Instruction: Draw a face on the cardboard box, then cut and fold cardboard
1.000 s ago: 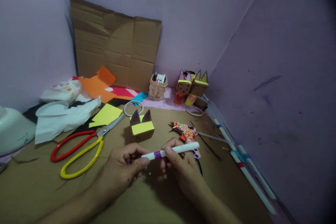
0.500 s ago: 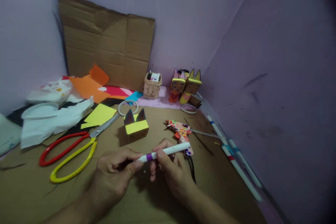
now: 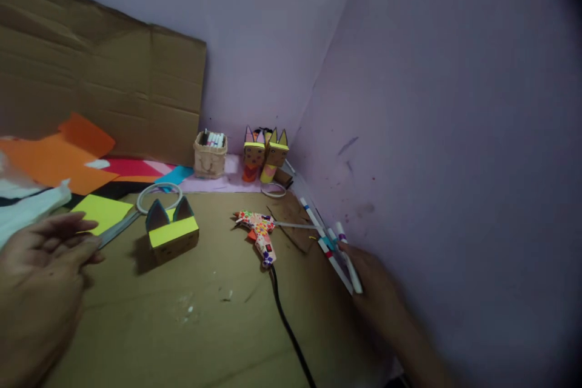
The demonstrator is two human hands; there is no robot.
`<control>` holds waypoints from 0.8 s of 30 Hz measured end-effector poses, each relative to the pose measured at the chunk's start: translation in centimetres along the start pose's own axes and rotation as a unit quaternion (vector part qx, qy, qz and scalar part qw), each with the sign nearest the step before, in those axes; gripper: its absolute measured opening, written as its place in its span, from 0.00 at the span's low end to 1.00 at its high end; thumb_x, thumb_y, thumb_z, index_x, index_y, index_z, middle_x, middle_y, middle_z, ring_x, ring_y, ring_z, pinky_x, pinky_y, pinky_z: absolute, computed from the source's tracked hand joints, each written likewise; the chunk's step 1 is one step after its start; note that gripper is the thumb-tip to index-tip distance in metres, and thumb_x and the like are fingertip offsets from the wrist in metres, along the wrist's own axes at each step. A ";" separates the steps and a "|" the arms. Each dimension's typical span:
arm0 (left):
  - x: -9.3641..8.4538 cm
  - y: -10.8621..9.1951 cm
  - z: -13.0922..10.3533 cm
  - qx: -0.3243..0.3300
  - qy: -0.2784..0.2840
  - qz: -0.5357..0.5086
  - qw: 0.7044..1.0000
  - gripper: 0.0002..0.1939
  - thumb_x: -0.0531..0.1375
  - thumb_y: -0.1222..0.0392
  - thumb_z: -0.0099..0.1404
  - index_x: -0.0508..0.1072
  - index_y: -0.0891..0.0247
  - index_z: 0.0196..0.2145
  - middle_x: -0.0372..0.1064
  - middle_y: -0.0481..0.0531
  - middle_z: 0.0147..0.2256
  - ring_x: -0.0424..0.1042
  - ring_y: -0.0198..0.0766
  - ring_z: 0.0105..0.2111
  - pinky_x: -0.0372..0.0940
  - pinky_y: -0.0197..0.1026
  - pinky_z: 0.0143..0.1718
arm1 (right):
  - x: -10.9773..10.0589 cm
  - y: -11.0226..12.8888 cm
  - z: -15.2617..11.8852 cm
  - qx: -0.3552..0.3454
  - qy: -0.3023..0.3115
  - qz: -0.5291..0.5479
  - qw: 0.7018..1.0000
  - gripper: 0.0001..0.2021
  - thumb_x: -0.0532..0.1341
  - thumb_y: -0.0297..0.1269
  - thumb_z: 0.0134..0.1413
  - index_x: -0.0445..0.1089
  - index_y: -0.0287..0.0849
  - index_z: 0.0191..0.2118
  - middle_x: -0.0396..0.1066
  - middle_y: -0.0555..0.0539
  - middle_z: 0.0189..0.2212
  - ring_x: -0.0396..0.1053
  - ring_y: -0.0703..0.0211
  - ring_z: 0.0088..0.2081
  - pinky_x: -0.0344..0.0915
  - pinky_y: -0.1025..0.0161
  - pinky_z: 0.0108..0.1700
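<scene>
My right hand (image 3: pixel 379 297) is at the right edge of the work surface, its fingers round a white marker with a purple band (image 3: pixel 351 265). Other white markers (image 3: pixel 335 264) lie along the wall just beside it. At the left, my left hand (image 3: pixel 43 285) is held with its fingers stretched and nothing visibly gripped, in front of the scissors (image 3: pixel 119 230), whose handles are hidden. A small cardboard box with pointed ears and a yellow top (image 3: pixel 175 239) stands to the right of that hand. Between the hands lies a flower-patterned glue gun (image 3: pixel 262 235).
A woven holder (image 3: pixel 210 157) with markers and two cat-eared figures (image 3: pixel 266 154) stand at the back. Tape rings (image 3: pixel 160 185), yellow paper (image 3: pixel 102 212) and orange paper (image 3: pixel 68 154) lie around. A black cord (image 3: pixel 286 321) runs toward the front. Cardboard (image 3: pixel 104 73) leans on the wall.
My hands have parted: the left let go of the marker and moved left, while the right carried it to the right wall. The view has turned right.
</scene>
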State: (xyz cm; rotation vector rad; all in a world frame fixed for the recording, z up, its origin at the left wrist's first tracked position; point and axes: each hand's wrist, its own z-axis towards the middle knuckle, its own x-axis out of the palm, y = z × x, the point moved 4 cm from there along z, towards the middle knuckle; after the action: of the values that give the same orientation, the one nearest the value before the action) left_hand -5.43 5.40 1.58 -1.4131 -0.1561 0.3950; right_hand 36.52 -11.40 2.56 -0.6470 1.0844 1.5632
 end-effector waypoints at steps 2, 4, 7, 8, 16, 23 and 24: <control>0.4 -1.1 -0.3 -0.017 -0.026 0.000 1.000 0.12 0.59 0.55 0.56 0.68 0.50 0.41 0.66 0.42 0.40 0.62 0.32 0.27 0.54 0.33 0.19 | 1.2 -1.8 -0.4 -0.007 0.063 -0.061 0.996 0.41 0.50 0.14 0.31 0.63 0.41 0.58 0.69 0.40 0.52 0.66 0.49 0.53 0.65 0.50 0.54; 0.8 -1.9 -0.7 -0.035 -0.023 0.040 0.998 0.12 0.59 0.58 0.52 0.68 0.54 0.38 0.67 0.46 0.37 0.65 0.36 0.29 0.58 0.34 0.21 | 2.3 -2.5 -0.3 -0.019 0.105 -0.105 0.989 0.44 0.48 0.12 0.29 0.63 0.43 0.58 0.67 0.42 0.55 0.63 0.51 0.56 0.62 0.52 0.57; 1.0 -2.0 -1.0 -0.038 0.009 0.091 0.995 0.16 0.57 0.59 0.51 0.66 0.56 0.41 0.66 0.49 0.37 0.68 0.43 0.36 0.64 0.39 0.28 | 3.2 -2.7 0.1 -0.027 0.121 -0.127 0.984 0.44 0.47 0.10 0.30 0.63 0.43 0.59 0.65 0.42 0.57 0.62 0.52 0.58 0.60 0.51 0.59; 1.1 -1.7 -0.9 -0.040 0.024 0.097 0.994 0.19 0.56 0.60 0.50 0.66 0.57 0.42 0.66 0.50 0.38 0.69 0.45 0.38 0.66 0.42 0.32 | 3.4 -2.8 0.2 -0.027 0.120 -0.126 0.984 0.44 0.47 0.11 0.31 0.62 0.43 0.59 0.65 0.41 0.57 0.62 0.51 0.58 0.60 0.51 0.59; 2.3 1.7 -0.3 -0.020 0.110 0.083 0.990 0.33 0.56 0.68 0.48 0.62 0.63 0.54 0.64 0.60 0.53 0.67 0.51 0.51 0.65 0.51 0.49 | 4.9 -3.7 -0.7 -0.036 0.081 -0.132 0.987 0.38 0.47 0.14 0.35 0.64 0.34 0.58 0.64 0.33 0.57 0.64 0.45 0.57 0.62 0.47 0.57; 3.1 2.4 -0.2 -0.004 0.153 0.103 0.983 0.38 0.61 0.70 0.50 0.57 0.68 0.59 0.63 0.65 0.54 0.65 0.51 0.54 0.60 0.52 0.54 | 5.3 -4.8 -1.3 -0.043 0.042 -0.185 0.981 0.33 0.46 0.15 0.40 0.69 0.36 0.54 0.69 0.38 0.53 0.68 0.49 0.54 0.65 0.52 0.56; 3.1 2.4 -0.2 -0.003 0.156 0.107 0.982 0.38 0.61 0.71 0.51 0.56 0.68 0.60 0.63 0.65 0.54 0.65 0.51 0.54 0.60 0.52 0.55 | 5.3 -4.9 -1.3 -0.049 0.047 -0.188 0.980 0.32 0.47 0.16 0.42 0.69 0.36 0.54 0.69 0.38 0.53 0.68 0.49 0.53 0.66 0.52 0.55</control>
State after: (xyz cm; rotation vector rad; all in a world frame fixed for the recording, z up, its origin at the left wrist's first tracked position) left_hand -2.90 6.57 -1.21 -1.4849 0.2533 0.3435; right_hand 39.52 -10.10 -3.99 -0.9436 0.8939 1.2718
